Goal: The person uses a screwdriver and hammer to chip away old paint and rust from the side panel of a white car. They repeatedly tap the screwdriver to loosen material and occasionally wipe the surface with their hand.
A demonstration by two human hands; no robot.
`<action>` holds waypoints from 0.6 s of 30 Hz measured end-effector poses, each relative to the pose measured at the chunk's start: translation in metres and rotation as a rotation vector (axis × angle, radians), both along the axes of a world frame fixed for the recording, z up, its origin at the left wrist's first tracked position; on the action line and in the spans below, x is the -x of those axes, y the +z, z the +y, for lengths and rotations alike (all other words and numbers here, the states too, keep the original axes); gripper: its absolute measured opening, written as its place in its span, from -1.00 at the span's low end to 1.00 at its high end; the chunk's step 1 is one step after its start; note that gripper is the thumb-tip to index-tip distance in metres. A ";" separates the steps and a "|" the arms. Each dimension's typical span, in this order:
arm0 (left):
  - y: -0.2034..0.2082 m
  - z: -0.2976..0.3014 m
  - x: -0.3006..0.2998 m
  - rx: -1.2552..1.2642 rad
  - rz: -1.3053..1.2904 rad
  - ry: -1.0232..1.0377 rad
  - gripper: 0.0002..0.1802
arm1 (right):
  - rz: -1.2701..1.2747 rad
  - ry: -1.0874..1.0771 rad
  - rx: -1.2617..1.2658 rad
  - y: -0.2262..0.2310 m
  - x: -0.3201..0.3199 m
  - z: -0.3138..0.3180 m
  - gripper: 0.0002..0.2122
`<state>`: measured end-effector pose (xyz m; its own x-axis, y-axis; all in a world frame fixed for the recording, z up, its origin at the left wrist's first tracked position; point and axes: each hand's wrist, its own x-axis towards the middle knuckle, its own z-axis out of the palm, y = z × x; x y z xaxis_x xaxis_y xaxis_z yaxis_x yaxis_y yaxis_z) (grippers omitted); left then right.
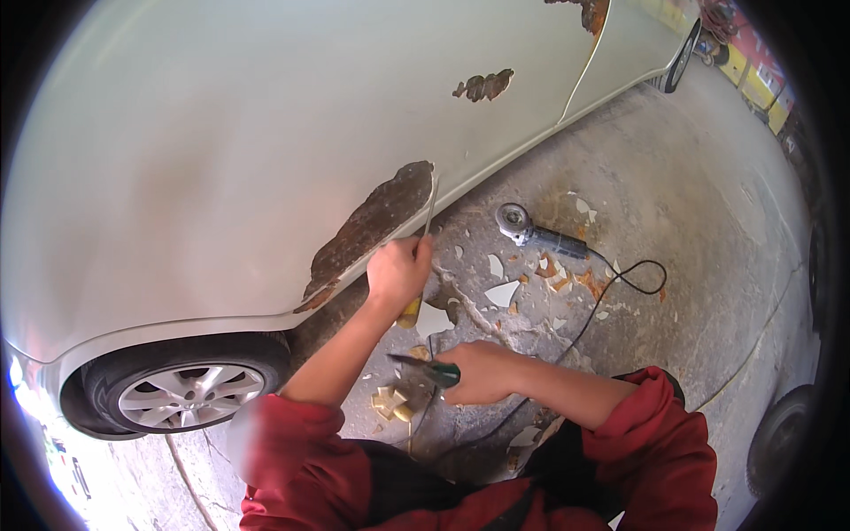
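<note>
The pale car [248, 97] looks partly stripped: 3 brown patches [376, 221] are bared, coating remains between them. An angle grinder [553, 241] lies beside it. The left hand [398, 273] has its grip closed around a yellow-handled tool [410, 313] near the largest patch's edge; the right hand [482, 372] clasps a green-handled tool [442, 373].

The left hand [400, 273] hid from me the middle of the thin metal, yellow-handled tool [410, 312]; the right hand [482, 373] covered part of the dark-green handle [445, 375]. The whitish car [266, 115] ran past the top edge, and blur smeared the red left sleeve [297, 434].
</note>
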<state>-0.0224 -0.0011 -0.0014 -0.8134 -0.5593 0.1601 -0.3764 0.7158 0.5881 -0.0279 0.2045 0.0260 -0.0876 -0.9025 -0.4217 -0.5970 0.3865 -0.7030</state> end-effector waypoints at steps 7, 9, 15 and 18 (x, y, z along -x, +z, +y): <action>0.013 -0.008 -0.016 -0.112 -0.072 -0.002 -0.51 | -0.175 0.165 -0.008 -0.005 0.006 -0.008 -0.64; 0.019 -0.008 -0.013 -0.154 -0.078 -0.025 -0.51 | -0.127 0.057 0.062 0.000 0.009 -0.011 -0.63; 0.027 -0.007 -0.003 -0.194 -0.112 -0.045 -0.51 | -0.161 -0.098 0.050 0.012 0.014 -0.010 -0.61; 0.023 -0.005 0.000 -0.157 -0.097 -0.050 -0.51 | -0.221 0.089 -0.010 0.013 0.011 -0.006 -0.51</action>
